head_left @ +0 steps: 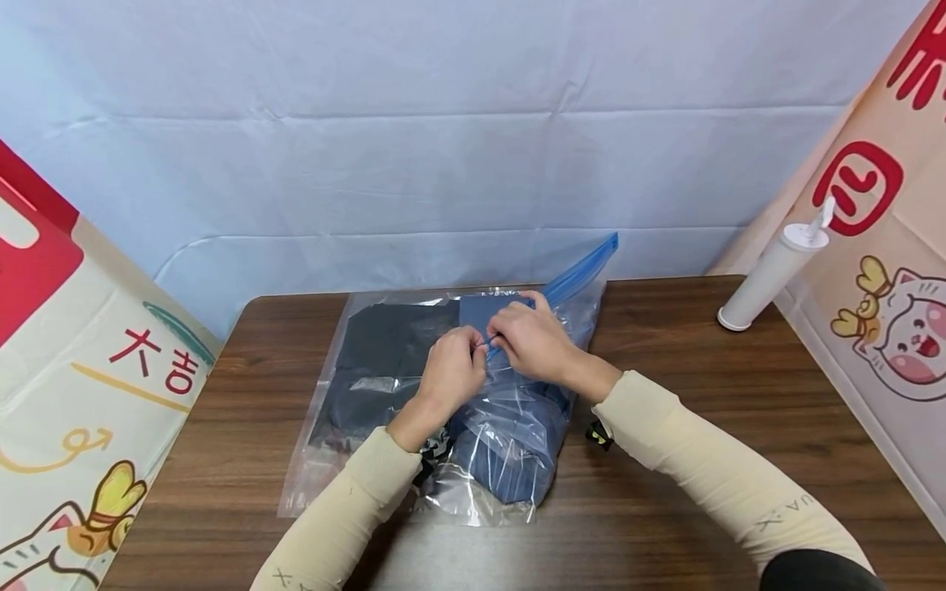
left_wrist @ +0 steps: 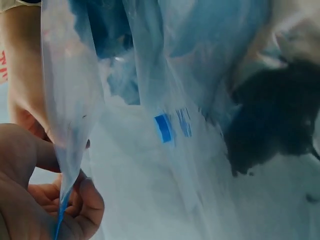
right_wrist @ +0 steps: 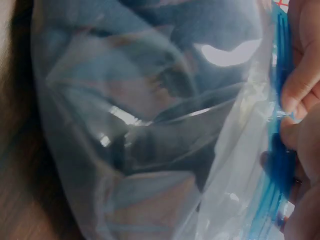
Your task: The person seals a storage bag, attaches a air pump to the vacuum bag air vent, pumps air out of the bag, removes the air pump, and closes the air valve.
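Observation:
A large clear zip bag (head_left: 480, 492) lies on the table with a folded black garment (head_left: 392, 341) and a blue garment (head_left: 510, 451) inside. Along its mouth runs a blue zip strip (head_left: 584, 271), whose far end sticks up at the back right. My left hand (head_left: 452, 368) pinches the strip between thumb and fingers near the bag's middle. Right beside it, my right hand (head_left: 534, 341) also pinches the strip, the two hands' fingertips nearly meeting. A small blue tab (left_wrist: 163, 128) shows through the plastic in the left wrist view. In the right wrist view the blue zip (right_wrist: 281, 65) runs under the fingers.
A white hand pump (head_left: 769, 279) stands at the table's back right. The brown wooden table (head_left: 702, 509) extends around the bag. A pale cloth (head_left: 443, 164) hangs behind, with printed banners (head_left: 96, 394) at both sides. A small black and yellow item (head_left: 599, 433) shows by the right wrist.

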A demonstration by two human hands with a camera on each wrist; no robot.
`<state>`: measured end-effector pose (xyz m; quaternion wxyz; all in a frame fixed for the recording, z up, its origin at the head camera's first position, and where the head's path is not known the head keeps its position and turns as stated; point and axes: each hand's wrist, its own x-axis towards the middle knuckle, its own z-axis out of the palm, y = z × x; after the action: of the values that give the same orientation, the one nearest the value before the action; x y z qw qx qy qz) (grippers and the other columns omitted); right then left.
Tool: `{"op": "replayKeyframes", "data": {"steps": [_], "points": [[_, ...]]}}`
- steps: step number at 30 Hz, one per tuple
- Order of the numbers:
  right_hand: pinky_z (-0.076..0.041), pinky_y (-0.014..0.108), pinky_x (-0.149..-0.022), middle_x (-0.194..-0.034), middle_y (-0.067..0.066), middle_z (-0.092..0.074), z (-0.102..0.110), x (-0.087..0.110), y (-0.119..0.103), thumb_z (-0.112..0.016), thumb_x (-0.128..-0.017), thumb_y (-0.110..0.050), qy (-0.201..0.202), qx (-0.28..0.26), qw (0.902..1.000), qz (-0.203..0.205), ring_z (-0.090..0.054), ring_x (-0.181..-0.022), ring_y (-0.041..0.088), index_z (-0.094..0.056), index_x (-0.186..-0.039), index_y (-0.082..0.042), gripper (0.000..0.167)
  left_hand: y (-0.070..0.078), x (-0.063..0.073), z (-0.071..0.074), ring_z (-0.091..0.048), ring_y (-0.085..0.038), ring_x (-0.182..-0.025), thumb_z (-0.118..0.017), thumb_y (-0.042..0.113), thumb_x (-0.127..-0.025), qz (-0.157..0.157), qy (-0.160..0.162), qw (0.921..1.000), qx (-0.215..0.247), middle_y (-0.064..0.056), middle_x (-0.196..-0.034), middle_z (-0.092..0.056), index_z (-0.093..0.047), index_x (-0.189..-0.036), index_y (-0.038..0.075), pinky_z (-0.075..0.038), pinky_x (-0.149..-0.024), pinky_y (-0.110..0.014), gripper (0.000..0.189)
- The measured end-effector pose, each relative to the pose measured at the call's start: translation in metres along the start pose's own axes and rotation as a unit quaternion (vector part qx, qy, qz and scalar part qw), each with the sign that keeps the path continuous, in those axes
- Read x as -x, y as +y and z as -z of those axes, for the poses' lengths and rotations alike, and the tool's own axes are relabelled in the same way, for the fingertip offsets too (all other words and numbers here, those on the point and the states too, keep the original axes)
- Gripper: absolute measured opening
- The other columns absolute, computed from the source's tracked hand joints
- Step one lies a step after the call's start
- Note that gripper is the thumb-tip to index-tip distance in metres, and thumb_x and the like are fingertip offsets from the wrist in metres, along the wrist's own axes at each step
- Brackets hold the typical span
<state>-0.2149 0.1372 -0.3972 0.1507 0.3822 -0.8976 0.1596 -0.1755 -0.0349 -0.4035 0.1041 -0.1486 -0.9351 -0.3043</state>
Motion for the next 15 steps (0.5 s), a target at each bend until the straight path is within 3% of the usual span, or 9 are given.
{"op": "replayKeyframes", "data": {"steps": [8, 15], "points": [[-0.026, 0.062, -0.115, -0.102, 0.0, -0.074, 0.014, -0.001, 0.009, -0.076, -0.094, -0.017, -0.053, -0.012, 0.9982, -0.027, -0.066, -0.102, 0.024, -0.075, -0.1, -0.013, 0.007, -0.004, 0.0, 0.003, -0.061, -0.018, -0.07, -0.067, 0.011, -0.1, 0.023, -0.035, 0.9989, 0.019, -0.006, -0.083, -0.066, -0.07, -0.095, 0.004, -0.052, -0.068, -0.036, 0.01], [-0.024, 0.064, -0.116, -0.101, 0.002, -0.074, 0.015, -0.001, 0.017, -0.074, -0.094, -0.011, -0.034, -0.014, 0.9993, -0.005, -0.066, -0.102, 0.026, -0.075, -0.097, -0.012, 0.003, 0.0, -0.003, 0.004, -0.058, -0.018, -0.067, -0.065, 0.009, -0.097, 0.033, -0.027, 0.999, 0.014, -0.005, -0.081, -0.063, -0.069, -0.091, 0.004, -0.053, -0.068, -0.038, 0.008]]}}
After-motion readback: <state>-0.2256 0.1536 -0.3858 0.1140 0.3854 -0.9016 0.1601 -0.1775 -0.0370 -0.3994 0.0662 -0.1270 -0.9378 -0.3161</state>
